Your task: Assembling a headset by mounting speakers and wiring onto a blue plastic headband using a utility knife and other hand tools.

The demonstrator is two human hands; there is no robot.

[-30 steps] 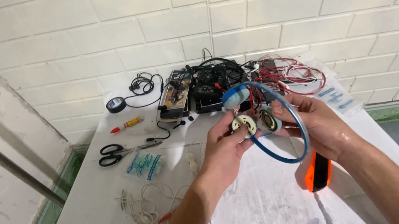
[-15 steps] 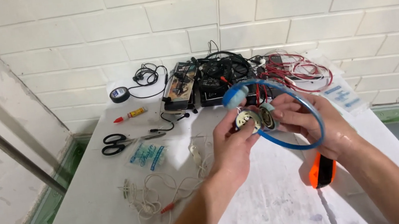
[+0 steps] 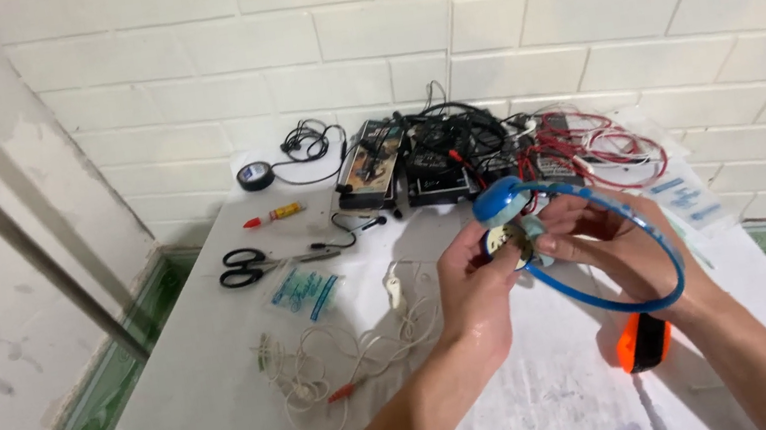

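Over the middle of a white table (image 3: 181, 417), both hands hold a blue headphone set (image 3: 656, 245) with a thin curved blue band. My left hand (image 3: 476, 297) grips a round speaker part (image 3: 507, 242) of it from below. My right hand (image 3: 610, 247) pinches the same part from the right, with the band looping around the wrist. A blue ear cup (image 3: 499, 200) sits just above the fingers.
Black scissors (image 3: 254, 263), a packet of blue parts (image 3: 305, 289), tangled white wires (image 3: 344, 357), a red-capped tube (image 3: 274, 215), black tape (image 3: 255, 175), an orange and black tool (image 3: 642, 340), black boxes with cables (image 3: 439, 151) and red wires (image 3: 594, 138) lie on the table by a white brick wall.
The view has shifted slightly, and the hands with the headphone set stay together, lifted a little. My fingers have turned the speaker part between them.
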